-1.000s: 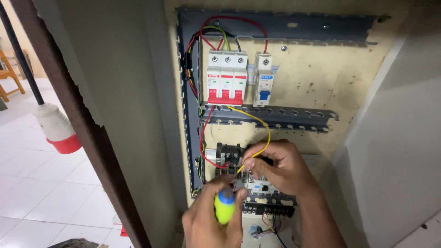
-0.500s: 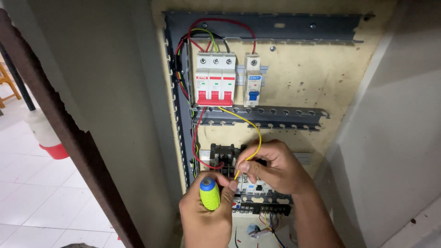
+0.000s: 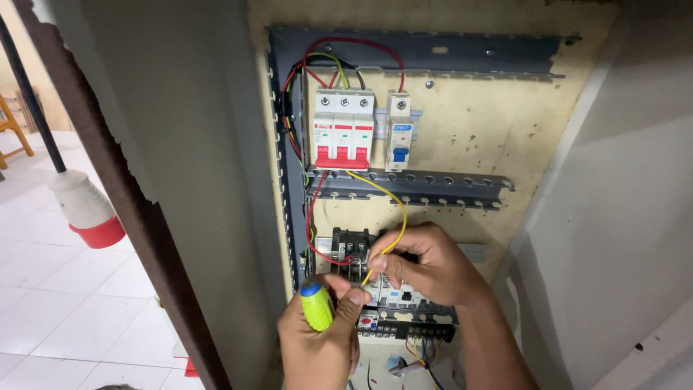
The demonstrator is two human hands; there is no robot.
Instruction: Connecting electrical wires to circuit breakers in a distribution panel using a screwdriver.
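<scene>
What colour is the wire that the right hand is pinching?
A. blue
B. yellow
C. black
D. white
B: the right hand pinches a yellow wire that loops down from the red and white breaker, while the left hand grips a screwdriver with a green and blue handle just below.

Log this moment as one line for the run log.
left hand: grips yellow-green-handled screwdriver | right hand: pinches yellow wire | at: black-and-white contactor | panel: grey slotted wiring duct
</scene>
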